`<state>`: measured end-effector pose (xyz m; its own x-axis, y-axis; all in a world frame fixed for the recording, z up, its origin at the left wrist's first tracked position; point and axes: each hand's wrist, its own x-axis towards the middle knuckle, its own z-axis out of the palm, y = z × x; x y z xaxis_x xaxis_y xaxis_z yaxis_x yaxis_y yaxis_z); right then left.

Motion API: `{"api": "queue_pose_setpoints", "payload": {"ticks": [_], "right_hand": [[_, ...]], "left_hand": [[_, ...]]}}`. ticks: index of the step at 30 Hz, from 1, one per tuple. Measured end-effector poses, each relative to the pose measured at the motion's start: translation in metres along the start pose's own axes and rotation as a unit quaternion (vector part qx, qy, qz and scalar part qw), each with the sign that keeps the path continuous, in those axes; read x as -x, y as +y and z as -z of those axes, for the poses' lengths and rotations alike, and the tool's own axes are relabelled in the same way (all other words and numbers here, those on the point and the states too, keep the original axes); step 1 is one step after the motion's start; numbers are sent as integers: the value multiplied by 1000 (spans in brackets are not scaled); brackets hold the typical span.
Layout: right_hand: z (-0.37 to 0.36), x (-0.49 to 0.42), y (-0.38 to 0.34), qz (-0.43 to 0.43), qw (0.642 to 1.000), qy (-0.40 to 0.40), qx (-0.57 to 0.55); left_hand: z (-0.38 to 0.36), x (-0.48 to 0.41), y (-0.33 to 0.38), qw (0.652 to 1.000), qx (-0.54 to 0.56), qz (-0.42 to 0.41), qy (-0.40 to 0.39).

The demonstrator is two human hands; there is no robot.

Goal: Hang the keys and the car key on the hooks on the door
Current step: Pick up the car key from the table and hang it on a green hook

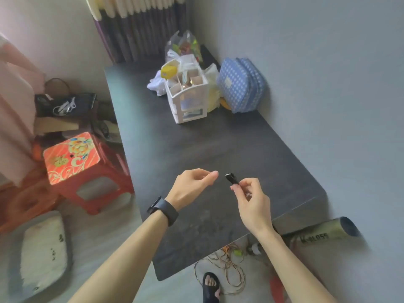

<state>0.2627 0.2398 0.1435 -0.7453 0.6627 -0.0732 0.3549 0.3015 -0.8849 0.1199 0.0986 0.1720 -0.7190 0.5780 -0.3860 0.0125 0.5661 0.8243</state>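
**Car key pinched over the dark table**

I see my right hand [251,200] pinching the black car key [232,178] at its fingertips, above the dark table [175,149]. At nine o'clock from the key, just apart, my left hand [192,186] is loosely curled, holding nothing. Farther off at twelve o'clock stands a white organizer [188,99], a blue dotted bag [240,84] beside it.

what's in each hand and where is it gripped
The right hand pinches a small black car key by its lower end. The left hand holds nothing.
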Motion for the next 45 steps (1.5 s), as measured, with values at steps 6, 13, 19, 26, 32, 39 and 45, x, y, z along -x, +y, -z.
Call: {"api": "queue_pose_setpoints", "payload": {"ticks": [6, 13, 19, 26, 32, 39, 45], "right_hand": [[68, 92, -28, 61, 990, 108, 64], [131, 198, -28, 41, 952, 301, 29], [202, 282, -26, -38, 927, 358, -108], [309, 399, -11, -79, 889, 418, -171], [403, 507, 20, -71, 855, 494, -139], [512, 609, 61, -64, 842, 536, -16], [591, 653, 79, -58, 809, 580, 79]], "left_hand": [[-34, 59, 86, 981, -80, -133, -113], [-109, 129, 152, 927, -137, -279, -210], [-195, 197, 196, 859, -154, -373, -315], [-304, 293, 258, 748, -234, -487, -386], [-403, 396, 299, 665, -253, -567, -415], [-510, 513, 342, 599, -297, -639, -381], [-588, 581, 369, 651, -154, -603, -433]]}}
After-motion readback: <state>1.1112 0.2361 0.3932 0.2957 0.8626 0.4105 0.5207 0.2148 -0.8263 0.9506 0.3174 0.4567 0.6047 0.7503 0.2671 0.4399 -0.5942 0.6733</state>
